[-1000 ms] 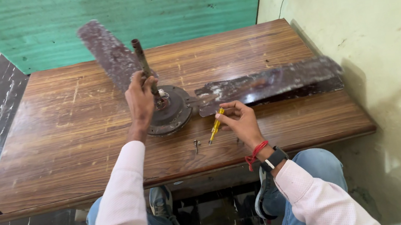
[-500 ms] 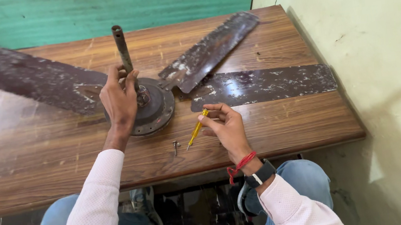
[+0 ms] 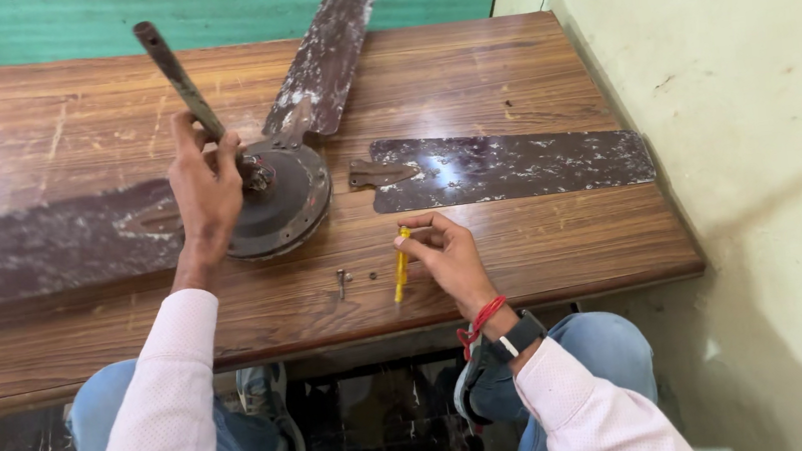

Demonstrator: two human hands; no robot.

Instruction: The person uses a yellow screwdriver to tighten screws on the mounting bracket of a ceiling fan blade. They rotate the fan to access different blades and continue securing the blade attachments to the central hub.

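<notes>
The right hand (image 3: 447, 255) is pinching a yellow screwdriver (image 3: 402, 266) near the table's (image 3: 545, 249) front edge, tip pointing toward the person. Farther, the left hand (image 3: 206, 192) is gripping the fan rod (image 3: 180, 74), which is leaning up-left from the motor hub (image 3: 282, 199).

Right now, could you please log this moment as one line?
left hand: grips fan rod | right hand: holds yellow screwdriver | loose blade: on table

The left hand (image 3: 206, 192) is up, with its fingers curled tight around something. The right hand (image 3: 447, 255) sits low near the front edge of the desk, fingers pinched together. Both arms wear light sleeves.
</notes>
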